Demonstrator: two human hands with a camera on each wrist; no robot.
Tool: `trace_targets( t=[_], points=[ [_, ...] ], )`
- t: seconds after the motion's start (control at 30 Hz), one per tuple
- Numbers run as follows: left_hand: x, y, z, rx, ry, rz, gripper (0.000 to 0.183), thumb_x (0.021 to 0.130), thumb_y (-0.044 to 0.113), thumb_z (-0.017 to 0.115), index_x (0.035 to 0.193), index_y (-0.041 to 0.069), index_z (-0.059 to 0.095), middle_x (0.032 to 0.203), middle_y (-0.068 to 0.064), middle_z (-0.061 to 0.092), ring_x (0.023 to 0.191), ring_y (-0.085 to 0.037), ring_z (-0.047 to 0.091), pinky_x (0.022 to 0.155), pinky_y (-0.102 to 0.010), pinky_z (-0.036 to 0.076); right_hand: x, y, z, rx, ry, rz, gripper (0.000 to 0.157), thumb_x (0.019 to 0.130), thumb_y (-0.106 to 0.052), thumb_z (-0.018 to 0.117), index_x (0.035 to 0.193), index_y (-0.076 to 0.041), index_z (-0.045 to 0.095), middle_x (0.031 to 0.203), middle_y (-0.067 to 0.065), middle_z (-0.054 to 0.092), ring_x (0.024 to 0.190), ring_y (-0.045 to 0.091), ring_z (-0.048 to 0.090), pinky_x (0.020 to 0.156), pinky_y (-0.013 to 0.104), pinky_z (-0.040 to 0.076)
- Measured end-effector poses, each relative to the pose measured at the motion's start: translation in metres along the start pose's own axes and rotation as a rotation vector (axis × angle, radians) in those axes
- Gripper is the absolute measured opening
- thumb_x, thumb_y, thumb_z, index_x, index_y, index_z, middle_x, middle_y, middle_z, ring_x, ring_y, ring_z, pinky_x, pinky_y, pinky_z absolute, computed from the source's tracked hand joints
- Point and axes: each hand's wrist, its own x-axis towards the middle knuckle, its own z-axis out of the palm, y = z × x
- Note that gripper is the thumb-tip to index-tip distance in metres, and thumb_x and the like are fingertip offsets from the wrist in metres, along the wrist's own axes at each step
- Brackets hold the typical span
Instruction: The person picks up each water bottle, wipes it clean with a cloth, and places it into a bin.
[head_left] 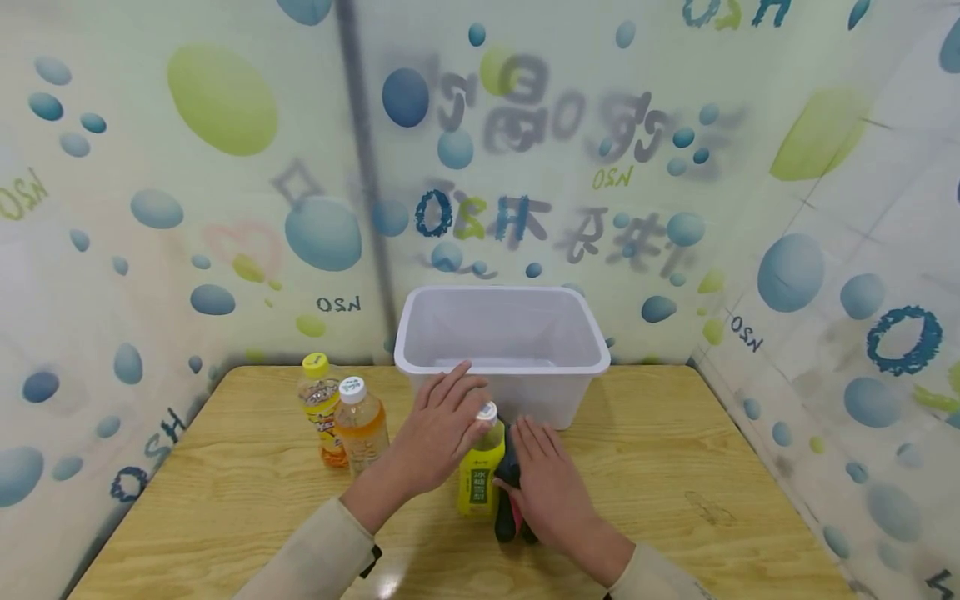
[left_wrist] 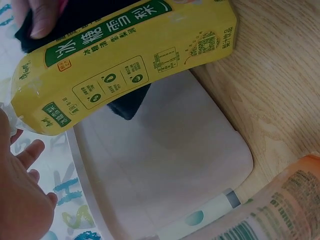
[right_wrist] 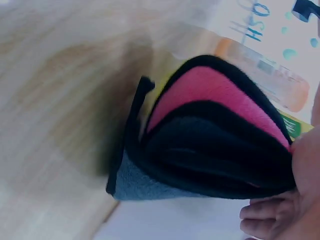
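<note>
A bottle with a yellow label (head_left: 480, 479) and white cap stands upright on the table before me. My left hand (head_left: 441, 425) is beside its cap, the fingers stretched out past it; in the left wrist view the fingers (left_wrist: 31, 155) reach out straight near the cap end. On the bottle's right side is a folded, black-edged cloth (right_wrist: 200, 150), dark grey and pink. My right hand (head_left: 551, 487) holds this cloth close against the bottle, its fingers pointing forward along the outer side. The thumb overlaps the cloth's near side.
Behind the hands, a white plastic bin (head_left: 502, 367) stands at the table's back edge. To the left are a yellow-capped bottle (head_left: 321, 408) and a white-capped bottle with an orange band (head_left: 362, 425). Printed walls surround the wooden table (head_left: 660, 483).
</note>
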Motion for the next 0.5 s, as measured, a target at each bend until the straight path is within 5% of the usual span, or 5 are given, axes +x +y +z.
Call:
trace_targets(
  t=[0.2, 0.37, 0.5],
  points=[
    [0.001, 0.001, 0.000, 0.014, 0.018, 0.013, 0.049, 0.106, 0.046, 0.022, 0.134, 0.017, 0.049, 0.148, -0.003, 0.043, 0.150, -0.027, 0.020, 0.117, -0.052, 0.023, -0.001, 0.003, -0.020, -0.027, 0.085, -0.001, 0.073, 0.096, -0.052, 0.052, 0.147, -0.001, 0.040, 0.155, 0.015, 0.038, 0.147, 0.028, 0.032, 0.120, 0.045, 0.026],
    [0.000, 0.002, 0.001, 0.012, 0.048, 0.018, 0.044, 0.106, 0.044, 0.028, 0.132, 0.017, 0.051, 0.146, -0.003, 0.045, 0.149, -0.027, 0.023, 0.115, -0.052, 0.025, -0.001, 0.001, -0.033, -0.082, 0.221, -0.038, 0.076, 0.092, -0.051, 0.059, 0.145, 0.000, 0.042, 0.154, 0.014, 0.040, 0.146, 0.027, 0.034, 0.119, 0.043, 0.028],
    [0.000, 0.002, 0.001, 0.020, 0.061, 0.017, 0.041, 0.105, 0.043, 0.031, 0.131, 0.017, 0.051, 0.145, -0.004, 0.045, 0.149, -0.027, 0.025, 0.115, -0.051, 0.025, 0.001, -0.003, -0.039, -0.106, 0.248, -0.050, 0.080, 0.091, -0.053, 0.060, 0.147, 0.001, 0.039, 0.154, 0.015, 0.039, 0.146, 0.027, 0.033, 0.119, 0.043, 0.027]
  ],
)
